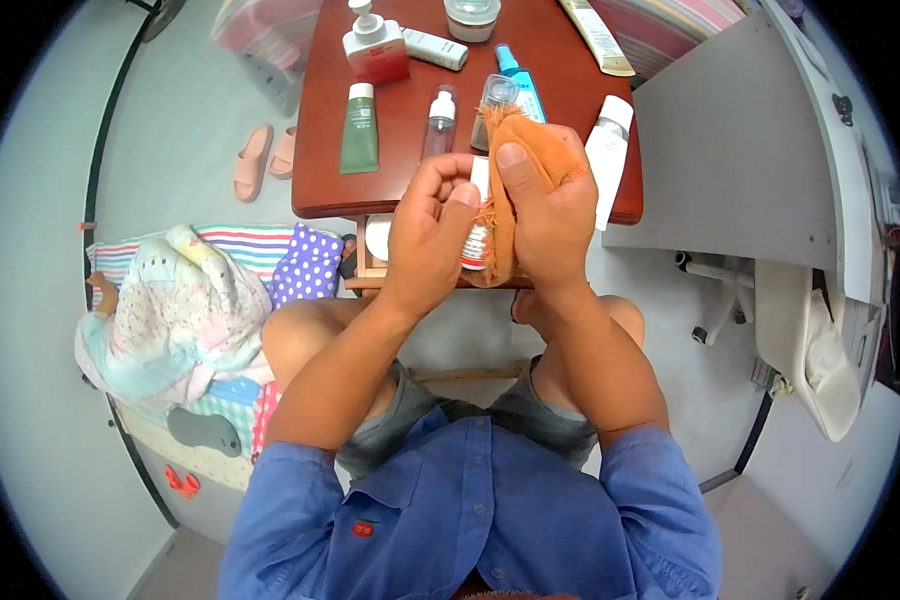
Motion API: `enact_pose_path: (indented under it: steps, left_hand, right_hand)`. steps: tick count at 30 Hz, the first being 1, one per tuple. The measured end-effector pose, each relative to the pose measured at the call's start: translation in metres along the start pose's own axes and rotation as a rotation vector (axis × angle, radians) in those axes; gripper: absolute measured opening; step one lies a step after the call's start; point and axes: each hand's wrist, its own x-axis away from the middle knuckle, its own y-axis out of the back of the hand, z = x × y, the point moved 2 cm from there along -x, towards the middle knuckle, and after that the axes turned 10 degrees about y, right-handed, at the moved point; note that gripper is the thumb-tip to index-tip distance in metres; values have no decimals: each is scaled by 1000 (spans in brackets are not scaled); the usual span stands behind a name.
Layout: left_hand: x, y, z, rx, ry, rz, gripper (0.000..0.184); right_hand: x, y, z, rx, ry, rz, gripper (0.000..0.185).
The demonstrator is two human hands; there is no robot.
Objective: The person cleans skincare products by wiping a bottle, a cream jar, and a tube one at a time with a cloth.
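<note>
My left hand is closed around a small white bottle with red print, its white top showing above my thumb. Right beside it, my right hand grips a folded orange cloth with frayed edges. The cloth lies against the bottle's side. Both hands are above the front edge of the red-brown table. Just beyond them stand a clear pump bottle and a clear-capped bottle, partly hidden by the cloth.
On the table are a green tube, a red soap pump, a white tube, a blue spray bottle, a lidded jar and a white bottle. An open drawer juts out below. Bedding lies left.
</note>
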Motion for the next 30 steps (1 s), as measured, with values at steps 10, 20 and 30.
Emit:
enact_pose_path:
  steps: [10,20,30]
  left_hand:
    - [-22,37,-20,58,19,-109,34]
    - [-10,11,-1,274,71,-103,24]
    - [-7,16,-6,-41,3,-113,36]
  right_hand:
    - [35,-40,-5,67,18,190,25]
    - [13,-18,3,69,63,61,22]
    - [13,-20,12,156,100,131,22]
